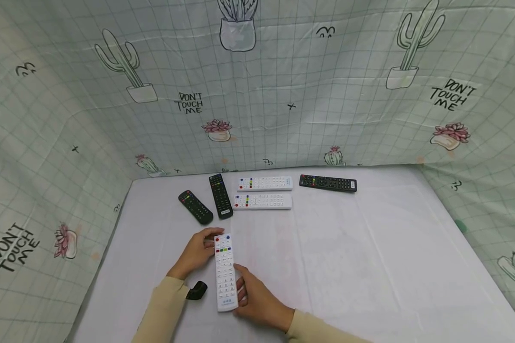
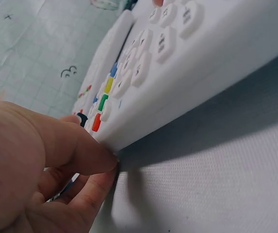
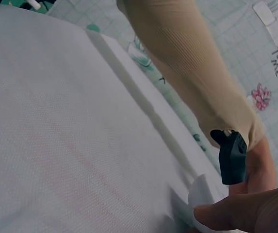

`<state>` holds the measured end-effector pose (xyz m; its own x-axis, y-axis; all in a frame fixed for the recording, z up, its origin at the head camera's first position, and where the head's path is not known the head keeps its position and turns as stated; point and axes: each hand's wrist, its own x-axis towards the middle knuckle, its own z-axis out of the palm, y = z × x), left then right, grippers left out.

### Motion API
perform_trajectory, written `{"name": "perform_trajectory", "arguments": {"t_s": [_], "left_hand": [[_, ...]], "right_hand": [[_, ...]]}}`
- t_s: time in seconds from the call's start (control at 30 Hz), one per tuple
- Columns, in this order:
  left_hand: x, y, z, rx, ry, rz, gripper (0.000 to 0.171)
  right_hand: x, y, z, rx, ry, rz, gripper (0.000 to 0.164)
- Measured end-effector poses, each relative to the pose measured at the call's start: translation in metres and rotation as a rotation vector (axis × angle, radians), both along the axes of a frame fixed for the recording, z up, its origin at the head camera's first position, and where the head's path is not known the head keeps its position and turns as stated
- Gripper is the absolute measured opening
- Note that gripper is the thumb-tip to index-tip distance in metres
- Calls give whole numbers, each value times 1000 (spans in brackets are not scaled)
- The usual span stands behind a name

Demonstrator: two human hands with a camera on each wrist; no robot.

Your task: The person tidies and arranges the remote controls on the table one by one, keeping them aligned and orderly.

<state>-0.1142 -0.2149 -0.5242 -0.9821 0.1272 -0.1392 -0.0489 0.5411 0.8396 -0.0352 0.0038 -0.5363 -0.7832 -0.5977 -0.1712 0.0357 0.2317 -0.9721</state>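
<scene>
One held white remote (image 1: pixel 225 281) was between six and seven o'clock in the head view, though whether its underside touched the desk (image 1: pixel 347 267) was hard to tell; from it, the right hand (image 1: pixel 257 297) was at four o'clock, its grip grasping the remote's side; the left hand (image 1: pixel 197 250) was at ten, its grip pinching the upper corner; a short black remote (image 1: pixel 196 207) lay at eleven o'clock, just beside a long black remote (image 1: pixel 221 196) at twelve; a far white remote (image 1: pixel 264 183) and a nearer white remote (image 1: pixel 262 201) lay parallel at one; another black remote (image 1: pixel 328 184) lay at two, near the cactus-print cloth (image 1: pixel 257 81).
</scene>
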Motion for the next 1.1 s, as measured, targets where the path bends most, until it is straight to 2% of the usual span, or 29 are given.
{"name": "perform_trajectory", "arguments": {"t_s": [0.2, 0.43, 1.1], "left_hand": [[-1, -1, 2, -3, -7, -14, 47], [-1, -4, 1, 11, -4, -21, 48], [-3, -4, 1, -48, -31, -22, 56]], "right_hand": [[2, -7, 1, 7, -10, 2, 103], [3, -10, 2, 22, 20, -4, 105], [5, -17, 8, 118, 76, 1, 105]]}}
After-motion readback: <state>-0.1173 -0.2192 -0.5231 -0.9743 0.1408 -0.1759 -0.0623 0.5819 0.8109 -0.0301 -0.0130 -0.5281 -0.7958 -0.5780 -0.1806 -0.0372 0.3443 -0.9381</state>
